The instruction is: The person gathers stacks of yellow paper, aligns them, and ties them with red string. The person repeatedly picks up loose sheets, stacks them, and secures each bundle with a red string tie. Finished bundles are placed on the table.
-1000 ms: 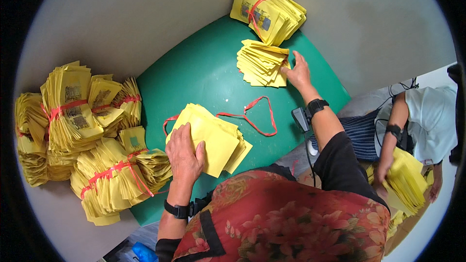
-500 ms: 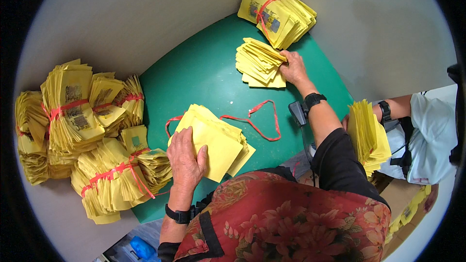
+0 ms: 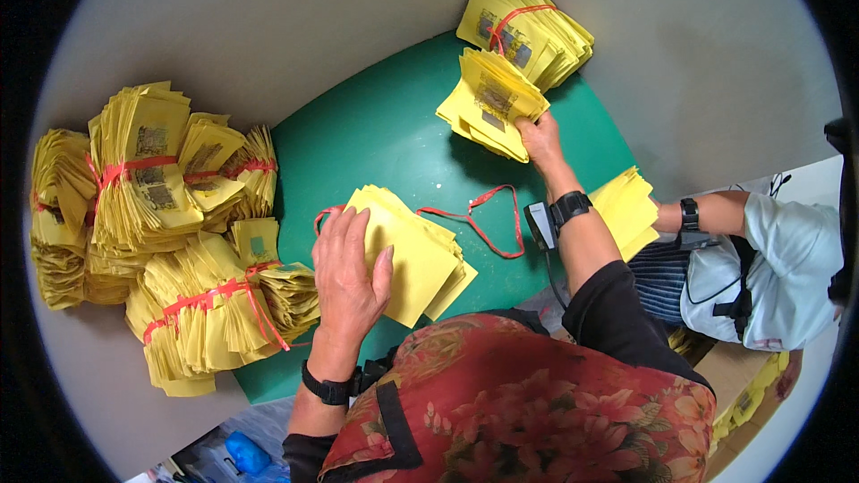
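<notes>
My right hand [image 3: 542, 139] grips a sheaf of yellow paper sheets [image 3: 474, 105] by its right edge, thumb on top. The sheaf is tilted and slightly fanned, dark printed patches showing, with its far side close to a tied bundle [image 3: 530, 36]. My left hand [image 3: 347, 273] is open, fingers stretched, over the left edge of a plain yellow paper stack [image 3: 407, 255]. Whether its fingertips touch the paper I cannot tell. A loose red tie strip [image 3: 483, 248] lies on the green table [image 3: 358, 139], partly hidden by that stack.
Several yellow bundles with red ties [image 3: 148, 188] are heaped at the table's left side. On the right, a co-worker's arm [image 3: 716, 213] reaches in with another yellow stack [image 3: 626, 215]. A cardboard box [image 3: 729, 367] stands below it. Grey walls [image 3: 295, 27] border the table.
My right hand has lifted and tipped its sheaf, so the printed faces now show. My left hand has risen somewhat off the plain stack. The co-worker's stack has moved left, toward the table.
</notes>
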Available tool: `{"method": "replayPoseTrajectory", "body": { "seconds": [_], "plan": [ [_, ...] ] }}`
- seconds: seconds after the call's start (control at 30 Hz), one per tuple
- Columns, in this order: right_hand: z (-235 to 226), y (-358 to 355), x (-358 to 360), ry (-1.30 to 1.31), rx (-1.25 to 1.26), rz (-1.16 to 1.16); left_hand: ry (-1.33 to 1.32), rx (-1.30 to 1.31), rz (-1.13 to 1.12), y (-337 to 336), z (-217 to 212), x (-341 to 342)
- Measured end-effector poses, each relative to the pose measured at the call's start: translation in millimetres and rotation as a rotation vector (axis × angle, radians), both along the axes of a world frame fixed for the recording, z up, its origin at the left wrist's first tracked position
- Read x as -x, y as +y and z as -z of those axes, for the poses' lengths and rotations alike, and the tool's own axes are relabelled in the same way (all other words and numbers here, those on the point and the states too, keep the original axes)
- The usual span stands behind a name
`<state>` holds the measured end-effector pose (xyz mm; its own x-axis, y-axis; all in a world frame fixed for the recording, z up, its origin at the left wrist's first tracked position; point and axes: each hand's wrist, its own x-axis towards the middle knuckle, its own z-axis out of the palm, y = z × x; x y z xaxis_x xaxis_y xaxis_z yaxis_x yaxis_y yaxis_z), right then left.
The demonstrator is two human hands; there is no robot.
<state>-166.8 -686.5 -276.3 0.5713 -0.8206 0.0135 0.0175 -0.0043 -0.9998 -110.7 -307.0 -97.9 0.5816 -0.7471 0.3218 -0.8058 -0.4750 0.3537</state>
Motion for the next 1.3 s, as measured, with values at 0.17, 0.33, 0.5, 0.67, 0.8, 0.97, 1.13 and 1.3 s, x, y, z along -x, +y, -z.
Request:
{"method": "replayPoseTrajectory", "body": {
  "seconds": [0.17, 0.33, 0.5, 0.67, 0.8, 0.97, 1.13, 1.3],
  "plan": [
    [-44.4, 40.6, 3.1, -0.023, 0.039, -0.075, -0.022, 0.2, 0.206, -33.7, -37.0, 8.5],
    [-79.7, 84.3, 12.4, -0.079, 0.03, -0.216, -0.042, 0.351, 0.419, -78.3, -48.0, 23.6],
    [-104.1, 114.2, 28.9, -0.101, -0.085, -0.308, 0.086, 0.049, 0.225, -96.2, -36.4, 11.4],
    [-130.4, 136.2, 36.5, -0.104, -0.052, -0.27, 0.333, 0.059, 0.165, -95.4, -21.5, 4.1],
    [-154.4, 147.2, 45.9, -0.105, 0.121, -0.235, 0.633, 0.26, 0.289, -93.5, -15.9, 1.1],
    [-174.1, 149.7, 54.4, -0.088, 0.361, -0.21, 1.069, 0.384, 0.387, -85.0, -20.8, 5.1],
    [-177.8, 153.7, 64.8, -0.043, 0.498, -0.261, 1.144, 0.426, 0.389, -80.6, -25.5, 4.1],
    [-187.1, 160.5, 73.6, -0.038, 0.519, -0.304, 1.224, 0.434, 0.367, -75.1, -25.2, 6.3]
  ]
}}
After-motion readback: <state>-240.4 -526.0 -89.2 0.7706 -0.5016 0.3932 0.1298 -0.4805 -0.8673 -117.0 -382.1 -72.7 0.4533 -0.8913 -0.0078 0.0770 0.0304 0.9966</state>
